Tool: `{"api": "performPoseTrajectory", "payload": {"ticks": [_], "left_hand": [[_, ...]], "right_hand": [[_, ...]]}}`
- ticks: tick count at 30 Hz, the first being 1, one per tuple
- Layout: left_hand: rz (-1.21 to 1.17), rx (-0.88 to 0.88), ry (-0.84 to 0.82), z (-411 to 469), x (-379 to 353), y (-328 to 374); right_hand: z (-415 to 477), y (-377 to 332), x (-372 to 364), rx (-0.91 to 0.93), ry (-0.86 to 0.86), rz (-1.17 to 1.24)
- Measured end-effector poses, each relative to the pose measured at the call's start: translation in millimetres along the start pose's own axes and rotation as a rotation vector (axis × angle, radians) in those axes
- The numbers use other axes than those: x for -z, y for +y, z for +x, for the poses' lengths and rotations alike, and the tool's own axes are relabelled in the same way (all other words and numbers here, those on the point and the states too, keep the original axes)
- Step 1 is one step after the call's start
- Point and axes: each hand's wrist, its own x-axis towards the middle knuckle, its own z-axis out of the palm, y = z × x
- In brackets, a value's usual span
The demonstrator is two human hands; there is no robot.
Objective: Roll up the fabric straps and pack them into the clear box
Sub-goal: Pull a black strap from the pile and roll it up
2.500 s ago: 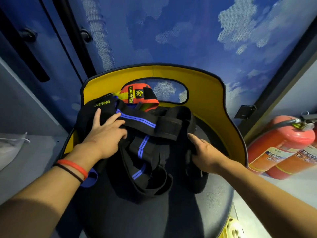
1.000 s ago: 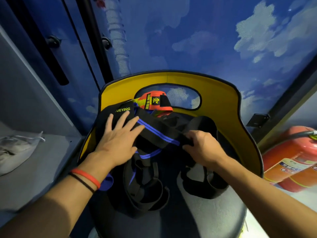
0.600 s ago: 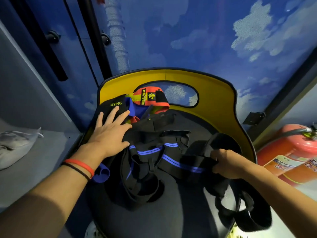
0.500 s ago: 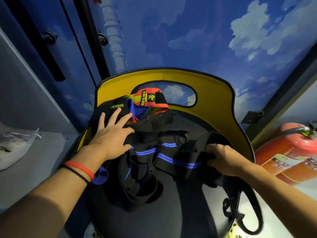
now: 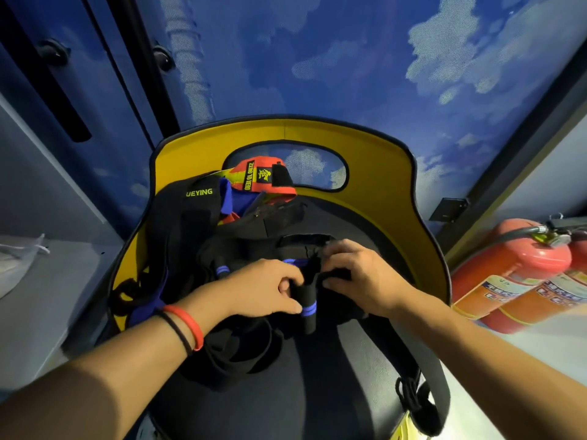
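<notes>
A pile of black fabric straps with blue stripes (image 5: 241, 249) lies on the dark seat of a yellow-backed chair (image 5: 381, 192). Both hands meet at the middle of the pile. My left hand (image 5: 263, 289) grips one black strap with blue stripes (image 5: 306, 308), partly rolled, and my right hand (image 5: 359, 274) pinches the same strap from the other side. A red-orange strap with yellow lettering (image 5: 260, 179) lies at the back of the seat. One black strap (image 5: 422, 404) hangs over the seat's right edge. No clear box is in view.
Two red fire extinguishers (image 5: 508, 274) lie on the floor to the right of the chair. A grey shelf (image 5: 47, 281) with a white bag (image 5: 16, 262) on it stands on the left. Behind the chair is a blue cloud-patterned wall.
My left hand left the strap pile's left side and came to the middle. My right hand drew a blue-striped strap out rightward, then brought it back. Both now hold it.
</notes>
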Motion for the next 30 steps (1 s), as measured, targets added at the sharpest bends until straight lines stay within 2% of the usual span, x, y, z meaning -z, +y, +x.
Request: {"api": "performPoseTrajectory", "payload": {"ticks": [2,4,7,10,13,17,20,22,24,26,28,30], "left_hand": [[0.035,0.001,-0.031,-2,6,-3],[0.116,0.037,-0.044,-10,19,-8],[0.246,0.142,-0.041,-28,42,-20],[0.423,0.286,-0.010,-43,60,-32],[0.441,0.355,0.012,-52,68,-39],[0.400,0.346,0.047,-52,67,-38],[0.433,0.331,0.060,-50,65,-34],[0.445,0.328,0.067,-51,64,-34],[0.414,0.318,0.074,-53,61,-35],[0.391,0.298,0.077,-53,58,-38],[0.359,0.253,0.103,-51,55,-40],[0.299,0.162,0.148,-47,50,-40]], "right_hand": [[-4,-1,5,-0.077,0.009,-0.229],[-10,4,13,-0.298,-0.126,-0.384],[-15,21,16,-0.490,-0.273,-0.350],[-14,32,13,-0.545,-0.164,-0.268],[-5,34,18,-0.622,0.054,-0.176],[13,25,25,-0.614,0.301,-0.038],[25,13,28,-0.523,0.418,0.129],[32,9,27,-0.478,0.373,0.214],[36,8,22,-0.497,0.217,0.274],[34,9,12,-0.461,0.081,0.126],[31,4,1,-0.338,0.058,-0.070],[27,-11,-3,-0.241,0.072,-0.118]]}}
